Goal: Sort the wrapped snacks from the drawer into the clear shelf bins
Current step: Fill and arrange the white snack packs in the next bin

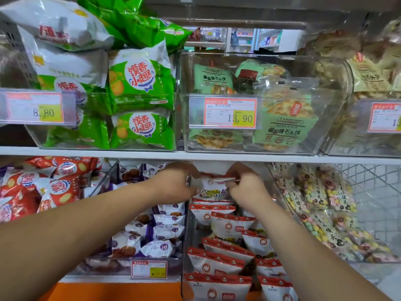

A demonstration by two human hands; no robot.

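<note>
We face a white shelf board (130, 153) that runs from 9 to 3 o'clock, with clear bins above and below it. At 10 o'clock the left upper bin (36, 137) is heaped with green-and-white biscuit packets (141, 83). At 1 o'clock the middle upper bin (325, 101) holds pale green flat-cake packets (286, 124). Below the board, red-and-white biscuit packets (60, 185) pile up at 8 o'clock, and purple-and-white packets (160, 231) fill a bin at 7 o'clock. Bags of pastel balls (314, 192) lie at 4 o'clock beside a wire basket (373, 192). Between the purple packets and the pastel bags, at 6 o'clock, the clear lower bin (186, 242) is stacked with overlapping rows of red-topped white packets (225, 227).

Our two bare forearms reach in from 7 and 5 o'clock. The left hand (175, 183) and the right hand (245, 185) meet just under the shelf board, at the back of that lower bin. Between them is the held snack packet (213, 185), red edge uppermost, above the stacked rows. The left grip is pinched on its left side and the right grip on its right side, fingers curled onto the wrapper.

An 8.80 price tag (36, 107) hangs at 9 o'clock and a 13.90 price tag (230, 114) near 12. A smaller tag (149, 269) fronts the purple packets' bin.
</note>
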